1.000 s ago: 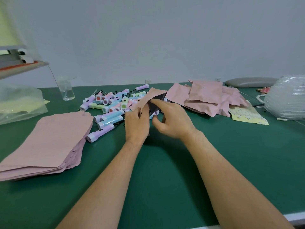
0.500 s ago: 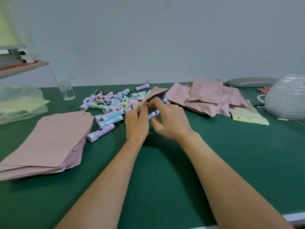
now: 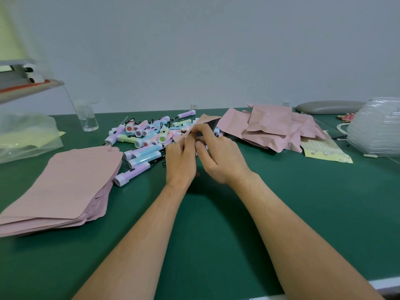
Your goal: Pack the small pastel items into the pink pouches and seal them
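Note:
A pink pouch (image 3: 206,120) with a dark open mouth stands tilted at the middle of the green table. My left hand (image 3: 180,161) pinches its left edge. My right hand (image 3: 218,154) pinches the pouch's mouth from the right, forefinger along the top. Behind and left of my hands lies a heap of small pastel flashlights (image 3: 147,135) in purple, blue, green and pink. A purple flashlight (image 3: 132,176) lies nearest, beside a thick stack of flat empty pink pouches (image 3: 65,180). Several filled pink pouches (image 3: 272,128) are piled at the right.
A clear cup (image 3: 87,118) stands at the back left near a clear plastic bag (image 3: 26,137). A yellow patterned sheet (image 3: 324,150) and a stack of clear plastic trays (image 3: 378,131) sit at the right. The table's front edge (image 3: 385,286) shows at the lower right.
My right hand has shifted from inside the pouch's mouth to pinching its upper edge next to my left hand. The pouch's mouth has narrowed.

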Demonstrator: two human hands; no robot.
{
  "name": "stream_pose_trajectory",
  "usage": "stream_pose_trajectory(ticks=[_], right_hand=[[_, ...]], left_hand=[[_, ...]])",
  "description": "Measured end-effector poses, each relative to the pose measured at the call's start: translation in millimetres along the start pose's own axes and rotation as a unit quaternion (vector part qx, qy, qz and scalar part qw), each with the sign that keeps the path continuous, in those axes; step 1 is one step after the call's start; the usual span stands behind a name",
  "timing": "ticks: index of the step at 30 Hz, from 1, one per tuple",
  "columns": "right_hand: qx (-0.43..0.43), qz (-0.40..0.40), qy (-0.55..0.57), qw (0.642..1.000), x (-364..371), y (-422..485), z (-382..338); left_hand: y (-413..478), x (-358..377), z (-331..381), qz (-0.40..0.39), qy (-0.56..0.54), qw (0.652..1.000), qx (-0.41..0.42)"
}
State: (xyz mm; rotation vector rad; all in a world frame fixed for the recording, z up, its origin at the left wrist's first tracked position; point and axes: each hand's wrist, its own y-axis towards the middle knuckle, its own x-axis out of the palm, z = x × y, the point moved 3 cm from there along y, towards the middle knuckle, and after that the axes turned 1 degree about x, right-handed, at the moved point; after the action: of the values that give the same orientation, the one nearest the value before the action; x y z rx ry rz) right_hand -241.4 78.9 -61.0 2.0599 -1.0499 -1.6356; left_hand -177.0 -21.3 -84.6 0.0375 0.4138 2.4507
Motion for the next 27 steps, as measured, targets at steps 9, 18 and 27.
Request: stream_pose_trajectory(ticks=[9, 18, 27], right_hand=[[0.124, 0.056, -0.09, 0.987, -4.0, 5.5, 6.7], [0.231, 0.075, -0.197, 0.95, -14.3, 3.6, 17.7], [0.007, 0.205, -0.016, 0.979, -26.1, 0.7, -0.5]], left_hand=[[-1.8, 2.3, 0.8, -0.024, 0.097, 0.992, 0.076], [-12.2, 18.7, -3.6, -0.07, 0.209, 0.967, 0.125], [7.8, -3.9, 1.7, -0.026, 0.155, 0.982, 0.107]])
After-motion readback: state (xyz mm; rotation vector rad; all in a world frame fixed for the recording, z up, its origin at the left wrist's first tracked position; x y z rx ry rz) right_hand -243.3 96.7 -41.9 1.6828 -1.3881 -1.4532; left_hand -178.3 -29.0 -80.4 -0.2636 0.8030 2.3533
